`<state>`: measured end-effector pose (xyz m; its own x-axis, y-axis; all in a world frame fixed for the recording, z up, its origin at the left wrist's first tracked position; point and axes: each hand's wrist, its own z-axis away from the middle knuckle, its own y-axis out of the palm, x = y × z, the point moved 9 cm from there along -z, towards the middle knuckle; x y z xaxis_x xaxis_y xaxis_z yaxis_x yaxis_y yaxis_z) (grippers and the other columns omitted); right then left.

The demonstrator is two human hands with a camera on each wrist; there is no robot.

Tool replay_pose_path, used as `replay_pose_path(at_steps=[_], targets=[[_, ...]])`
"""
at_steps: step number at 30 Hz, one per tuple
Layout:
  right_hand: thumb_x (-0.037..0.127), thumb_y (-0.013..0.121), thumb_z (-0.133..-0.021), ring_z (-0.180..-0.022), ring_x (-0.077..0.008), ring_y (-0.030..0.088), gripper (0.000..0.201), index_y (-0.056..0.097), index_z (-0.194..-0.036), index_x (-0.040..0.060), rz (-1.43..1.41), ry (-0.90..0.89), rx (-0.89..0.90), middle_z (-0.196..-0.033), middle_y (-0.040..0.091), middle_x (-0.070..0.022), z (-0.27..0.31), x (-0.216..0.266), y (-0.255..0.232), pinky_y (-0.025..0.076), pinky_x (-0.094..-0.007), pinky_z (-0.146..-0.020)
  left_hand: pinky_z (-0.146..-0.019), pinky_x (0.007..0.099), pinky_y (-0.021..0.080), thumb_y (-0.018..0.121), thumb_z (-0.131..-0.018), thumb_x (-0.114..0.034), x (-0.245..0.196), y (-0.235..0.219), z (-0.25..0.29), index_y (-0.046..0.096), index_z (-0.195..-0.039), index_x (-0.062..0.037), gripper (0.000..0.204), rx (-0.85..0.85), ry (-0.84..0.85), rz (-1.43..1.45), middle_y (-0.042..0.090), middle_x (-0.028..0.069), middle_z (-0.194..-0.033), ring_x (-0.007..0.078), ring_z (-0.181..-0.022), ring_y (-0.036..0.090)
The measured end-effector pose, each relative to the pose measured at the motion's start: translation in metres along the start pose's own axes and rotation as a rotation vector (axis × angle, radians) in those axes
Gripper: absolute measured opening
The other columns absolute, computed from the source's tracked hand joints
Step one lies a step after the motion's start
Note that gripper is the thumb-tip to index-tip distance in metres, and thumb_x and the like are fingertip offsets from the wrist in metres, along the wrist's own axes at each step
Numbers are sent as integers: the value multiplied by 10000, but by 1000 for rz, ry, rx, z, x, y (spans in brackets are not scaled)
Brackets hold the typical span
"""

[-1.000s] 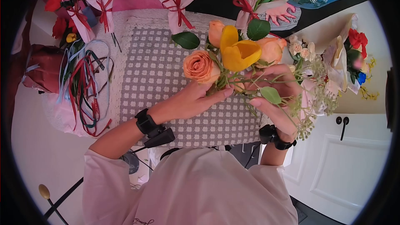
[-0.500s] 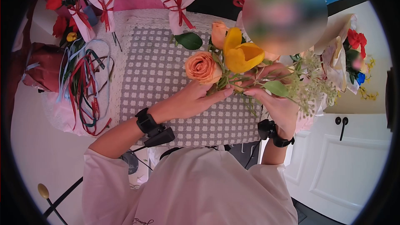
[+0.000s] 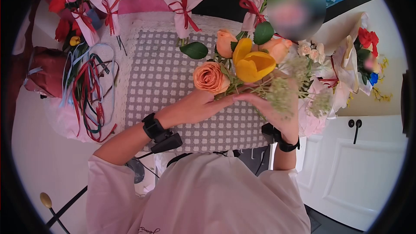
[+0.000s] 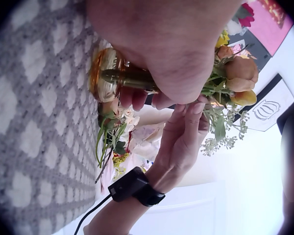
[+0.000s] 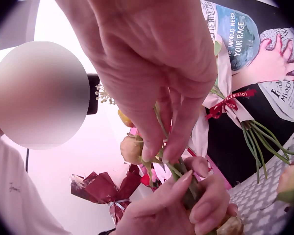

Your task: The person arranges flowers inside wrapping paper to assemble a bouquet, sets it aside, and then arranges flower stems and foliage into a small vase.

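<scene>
An orange rose (image 3: 211, 78) and a yellow tulip (image 3: 253, 63) stand among peach blooms above the hands in the head view. My left hand (image 3: 195, 106) curls round the stems and neck of an amber glass vase (image 4: 104, 81), which rests on the checked cloth. Close beside it, my right hand (image 3: 279, 115) pinches thin green stems (image 5: 160, 122) between thumb and fingers, its tips touching the left hand. Pale green sprigs (image 3: 284, 95) spread over the right hand, slightly blurred. The stems' lower ends are hidden by the left hand in the head view.
Ribbons (image 3: 89, 91) lie in a tangle left of the checked cloth (image 3: 151, 73). Wrapped bouquets with red bows (image 3: 184, 11) line the far side. More bouquets (image 3: 368, 39) stand at right, a dark red wrapped one (image 3: 45, 71) at left.
My right hand has moved left against the left hand, bringing the green sprigs inward over it. The left hand has stayed nearly in place, holding the arrangement.
</scene>
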<state>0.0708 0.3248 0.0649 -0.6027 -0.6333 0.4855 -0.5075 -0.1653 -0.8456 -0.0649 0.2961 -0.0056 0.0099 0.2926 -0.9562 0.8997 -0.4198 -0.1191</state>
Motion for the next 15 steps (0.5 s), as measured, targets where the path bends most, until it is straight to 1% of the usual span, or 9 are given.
replay_pose_path(at_steps=[4,7,9,10,12,13,15], targets=[[108,809,-831,-861,-135,714,250,692,-1025,2,-1,11,-23,-939,754,-39,-3,3,2,543,-267,-761,-948,284,476,637,-1019,-200,-4,-4,1,459,-1427,12,493,-42,-38,10,592,64,-1233,122,-1104,559],[104,837,-798,-844,-135,712,263,691,-993,5,0,27,-41,-923,753,-38,-3,4,2,540,-267,-748,-949,279,470,636,-1020,-202,-4,-1,0,461,-1423,13,489,5,-77,-38,587,63,-1219,117,-1083,558],[101,855,-775,-833,-134,711,272,690,-971,8,1,38,-54,-912,753,-37,-2,4,2,537,-267,-739,-950,278,471,630,-1023,-197,-18,-5,-1,460,-1416,19,480,-59,89,-146,589,62,-1206,113,-1081,564],[99,864,-764,-827,-134,710,278,689,-960,9,1,43,-61,-907,753,-37,-2,3,1,536,-267,-734,-950,278,471,630,-1023,-197,-20,-6,-1,460,-1416,19,480,-59,89,-146,589,62,-1206,113,-1081,564],[96,882,-741,-816,-133,709,289,688,-939,12,1,52,-72,-896,753,-36,-2,2,1,534,-267,-725,-963,283,470,624,-1025,-199,-14,-3,0,463,-1407,23,470,9,-37,-46,585,73,-1227,118,-1120,561],[96,882,-741,-816,-133,709,289,688,-939,12,1,52,-72,-896,753,-36,-3,3,2,534,-267,-725,-963,283,470,624,-1025,-199,-11,-2,1,463,-1407,23,470,9,-37,-46,585,73,-1227,118,-1120,561],[103,880,-741,-807,-138,702,280,696,-933,17,-22,79,-79,-886,743,-34,-5,2,5,531,-273,-721,-981,290,470,625,-1024,-198,1,-2,3,462,-1400,32,470,-4,-89,-17,584,79,-1250,129,-1158,562]])
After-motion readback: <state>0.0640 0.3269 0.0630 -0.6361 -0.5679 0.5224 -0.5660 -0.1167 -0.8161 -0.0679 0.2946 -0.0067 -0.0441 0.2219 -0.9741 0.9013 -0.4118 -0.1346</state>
